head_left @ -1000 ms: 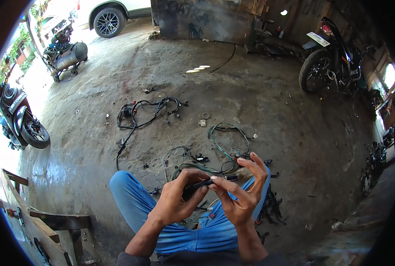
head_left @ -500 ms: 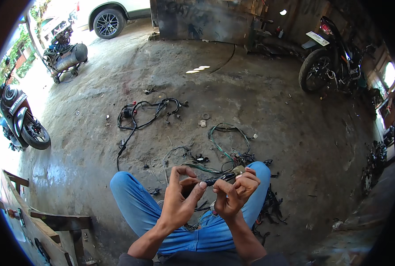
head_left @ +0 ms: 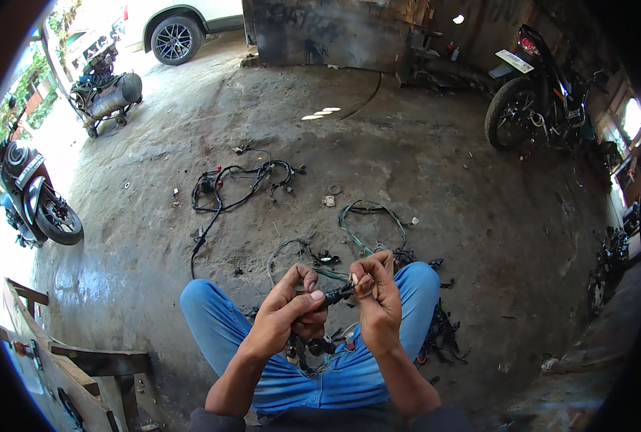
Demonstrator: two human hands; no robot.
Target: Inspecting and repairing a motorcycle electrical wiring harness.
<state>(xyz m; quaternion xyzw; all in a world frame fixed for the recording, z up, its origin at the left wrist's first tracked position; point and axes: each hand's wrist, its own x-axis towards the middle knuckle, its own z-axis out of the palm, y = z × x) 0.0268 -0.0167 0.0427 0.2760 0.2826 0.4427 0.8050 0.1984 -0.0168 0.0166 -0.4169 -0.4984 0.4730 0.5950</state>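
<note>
— Concrete floor (head_left: 421, 180), stained and dusty, is spreading out under everything. What is sitting in the middle of it?

— A black wire bundle (head_left: 337, 294) is hanging between both hands, above the lap in blue jeans (head_left: 349, 374). The left hand (head_left: 286, 317) is pinching one end with thumb and fingers closed on it; the right hand (head_left: 374, 299) is gripping the other end the same way, the two hands nearly touching. More of the bundle is trailing down onto the jeans.

— What is lying around it?

— Just beyond the knees, green wires (head_left: 367, 219) are looping on the floor, with dark connectors near the right knee. Farther out, a black harness (head_left: 238, 183) is sprawling. Nothing is blocking the hands.

— Any plates or signs?

— A white rectangular plate is showing on the tail of a motorcycle (head_left: 536, 101) at the far right. Another motorcycle (head_left: 36, 198) is standing at the left, a grey tank on a cart (head_left: 108, 97) behind it, a white car (head_left: 184, 25) beyond.
</note>
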